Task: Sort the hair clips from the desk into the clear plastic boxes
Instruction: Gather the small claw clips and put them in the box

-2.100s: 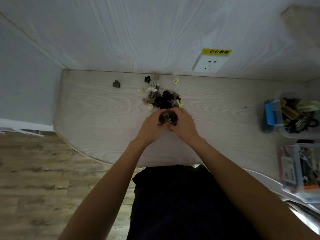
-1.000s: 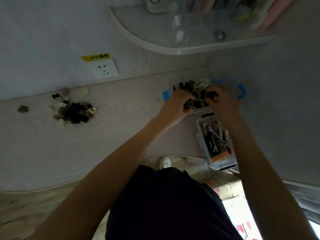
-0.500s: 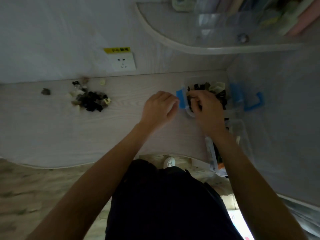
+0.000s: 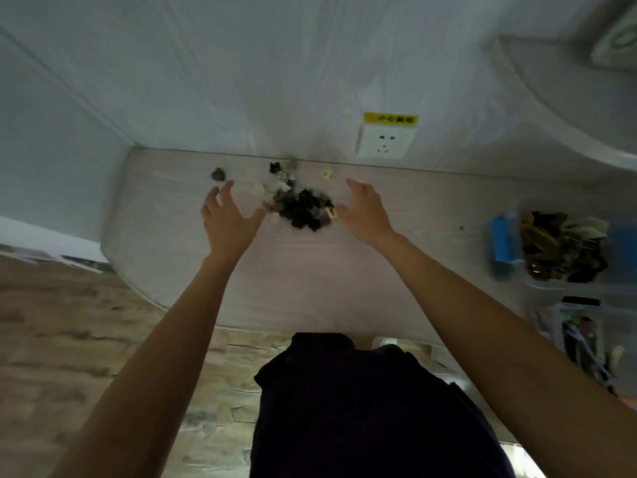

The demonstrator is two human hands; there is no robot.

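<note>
We have both hands out over the tabletop point(image 4: 310, 270), one on each side of the pile of clips point(image 4: 300, 208). Our left hand point(image 4: 229, 219) is spread wide, palm turned in toward the pile, fingers apart and holding nothing. Our right hand point(image 4: 365, 208) is likewise spread and empty, its palm facing the pile from the other side. The pile sits between them, near the back edge of the tabletop, below the wall socket point(image 4: 384, 141).

The relation that matters is this bracketing: the pile lies just inward of each palm, to the right of our left hand and to the left of our right. Our right hand looks slightly nearer, almost touching the pale clip point(image 4: 331, 212) at the pile's edge; our left thumb is just beside the light pieces on its side. The heap runs roughly from back-left to front-right, so we judge a scoop with both hands closing toward each other suits it best.

A few strays lie outside the bracket: a dark clip point(image 4: 218, 174) beyond our left fingertips and a cream clip point(image 4: 326, 173) behind the pile near the wall. These will probably need a separate pick.

The box point(image 4: 506, 243) with blue latches stands well apart at our right, already holding many clips. A second box point(image 4: 582, 336) sits nearer us below it.
</note>
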